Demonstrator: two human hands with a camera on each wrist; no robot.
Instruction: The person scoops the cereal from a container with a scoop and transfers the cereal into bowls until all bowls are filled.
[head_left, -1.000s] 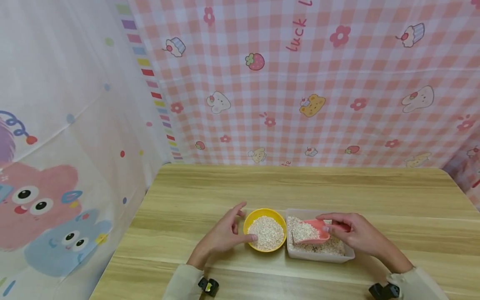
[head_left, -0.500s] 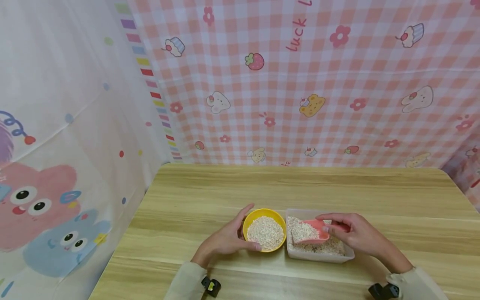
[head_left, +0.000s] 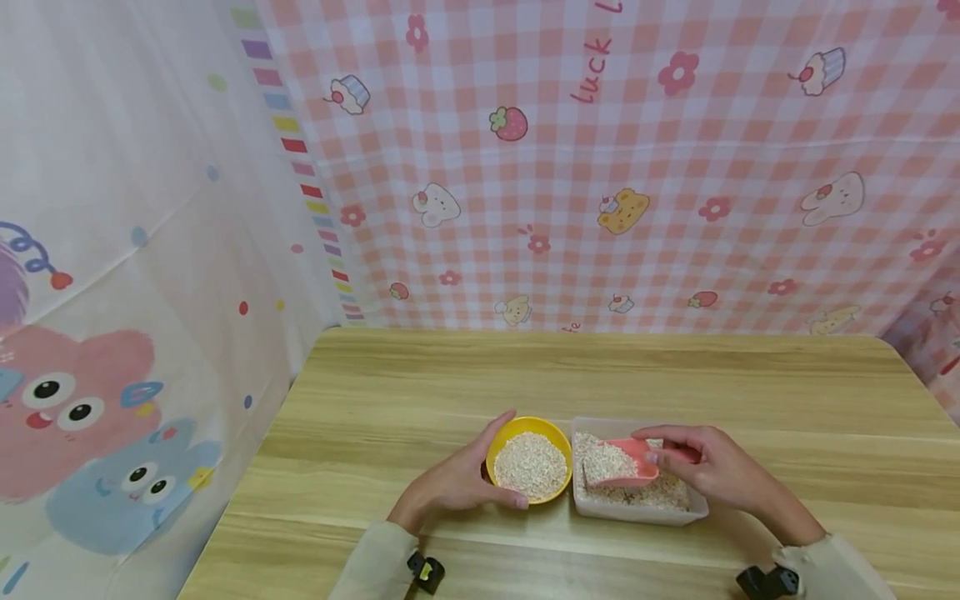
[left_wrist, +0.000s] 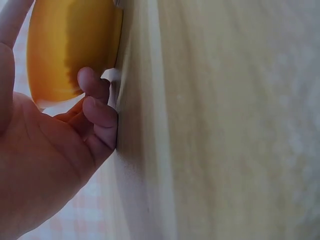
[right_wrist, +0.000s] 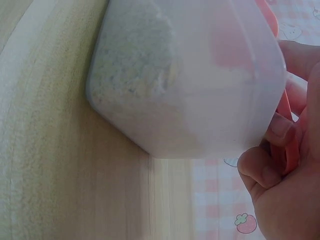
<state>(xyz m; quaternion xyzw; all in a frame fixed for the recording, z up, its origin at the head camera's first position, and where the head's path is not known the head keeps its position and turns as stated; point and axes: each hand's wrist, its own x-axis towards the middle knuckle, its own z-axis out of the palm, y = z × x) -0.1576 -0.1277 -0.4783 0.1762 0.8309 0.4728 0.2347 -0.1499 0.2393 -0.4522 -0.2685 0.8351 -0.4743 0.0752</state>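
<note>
A yellow bowl (head_left: 552,428) full of pale oat-like flakes (head_left: 531,465) stands on the table. My left hand (head_left: 467,479) grips its left side, thumb along the near rim and forefinger reaching to the far rim. In the left wrist view, the lower fingers (left_wrist: 100,112) curl in by the base of the bowl (left_wrist: 75,45). To the right, almost touching it, is a translucent plastic box (head_left: 637,513) holding more flakes. My right hand (head_left: 708,462) holds a pink scoop (head_left: 637,467) by its handle, over the box. Flakes heap in the scoop. The box wall partly hides the scoop in the right wrist view.
The wooden table (head_left: 420,375) stretches behind and to both sides of the bowl and box. A pink checked cloth (head_left: 570,183) hangs at its back edge. A white printed cloth (head_left: 187,250) hangs along the left.
My left hand has moved right and closed in around the bowl, its thumb sliding along the near rim. The right hand, scoop and box look unmoved.
</note>
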